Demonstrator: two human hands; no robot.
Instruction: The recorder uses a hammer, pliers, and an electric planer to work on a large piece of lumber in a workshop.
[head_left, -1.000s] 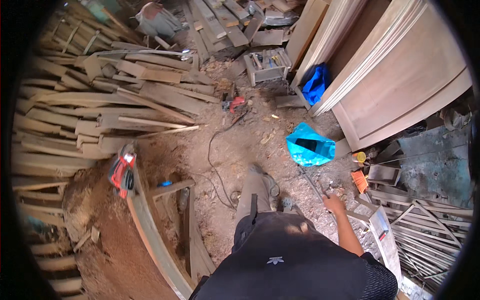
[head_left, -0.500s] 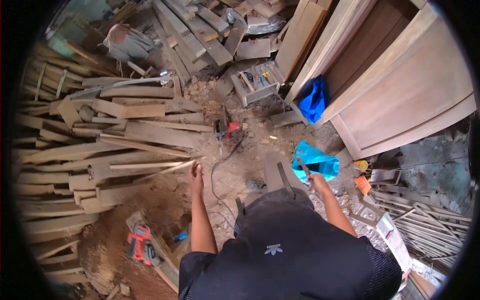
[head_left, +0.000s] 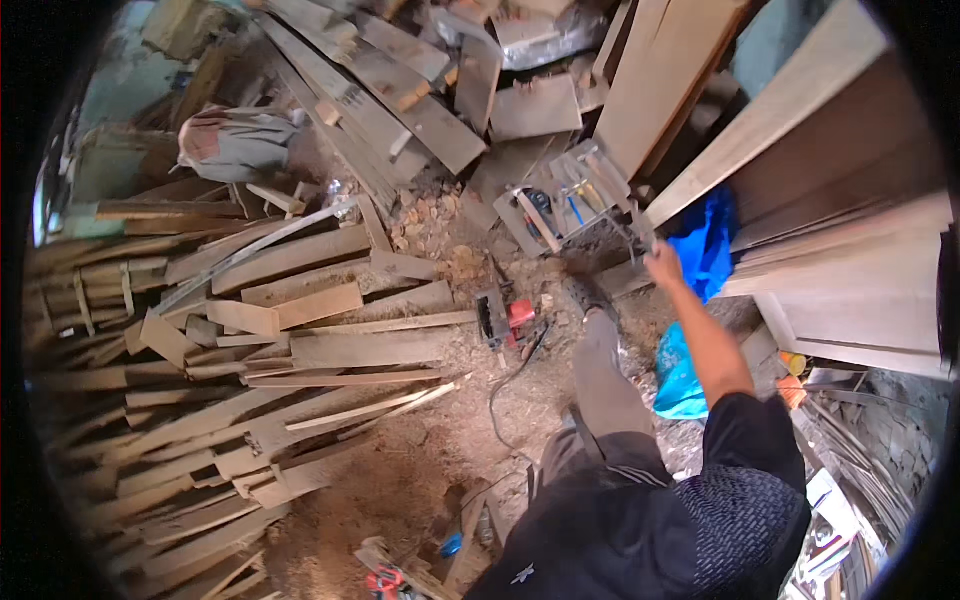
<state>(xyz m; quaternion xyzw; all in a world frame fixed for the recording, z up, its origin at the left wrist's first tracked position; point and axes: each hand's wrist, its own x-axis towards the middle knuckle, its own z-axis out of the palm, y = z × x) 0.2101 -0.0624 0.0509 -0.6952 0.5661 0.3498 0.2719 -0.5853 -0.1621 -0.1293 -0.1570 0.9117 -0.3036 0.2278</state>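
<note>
My right hand [head_left: 663, 265] is closed around a long, dark, thin hand tool [head_left: 641, 228], blurred, whose exact kind I cannot make out. It reaches forward beside an open wooden toolbox [head_left: 590, 222] that holds several hand tools, among them one with a blue handle [head_left: 575, 209]. A deep blue plastic bag [head_left: 708, 240] hangs just right of the hand, against wooden panels. My left hand is out of view. My foot [head_left: 590, 298] is on the floor close to the toolbox.
A red and black power tool [head_left: 518, 313] lies on the dusty floor with its cord trailing toward me. Stacked boards [head_left: 370, 347] fill the left side. A turquoise bag [head_left: 682, 372] is under my right arm; another red tool [head_left: 385, 582] is at the bottom edge.
My right hand has carried the tool forward from beside the turquoise bag to the toolbox. My left hand has left the view. The view has shifted, and one leg is stretched forward.
</note>
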